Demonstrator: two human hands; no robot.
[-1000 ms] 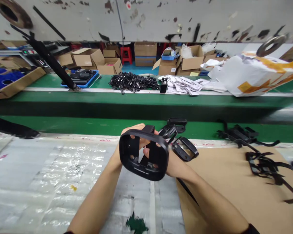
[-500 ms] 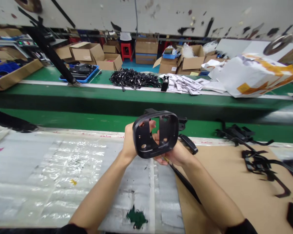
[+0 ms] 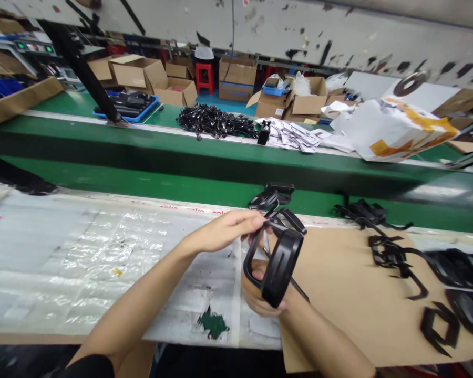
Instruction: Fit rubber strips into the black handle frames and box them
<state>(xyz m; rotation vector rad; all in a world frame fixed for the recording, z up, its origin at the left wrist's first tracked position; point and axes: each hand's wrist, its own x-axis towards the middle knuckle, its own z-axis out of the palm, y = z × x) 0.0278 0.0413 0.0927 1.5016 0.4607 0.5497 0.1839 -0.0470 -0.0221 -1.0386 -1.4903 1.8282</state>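
Observation:
A black plastic frame [image 3: 283,266], rounded at the corners and with a large opening, is tilted with its side wall towards me. Below it, my right hand [image 3: 260,302] has its fingers wrapped round the lower part. At its upper corner, my left hand [image 3: 236,229] grips the edge between thumb and fingers; some fingertips are hidden behind it. A thin dark rod [image 3: 299,290] with a yellowish end passes behind the frame near my right hand; what holds it is unclear. Just beyond my hands lie more black plastic parts [image 3: 274,195].
On the right, black brackets [image 3: 390,252] and frames lie on brown cardboard [image 3: 331,294]. Plastic sheeting [image 3: 142,262] covers the left of the bench. Across the green ledge [image 3: 173,144] sit a heap of black pieces [image 3: 216,122], paper slips [image 3: 295,135] and a taped white package [image 3: 398,128].
The frame has turned from facing me to showing its side, and has moved lower and right. My left hand has shifted to its upper corner, my right hand beneath it.

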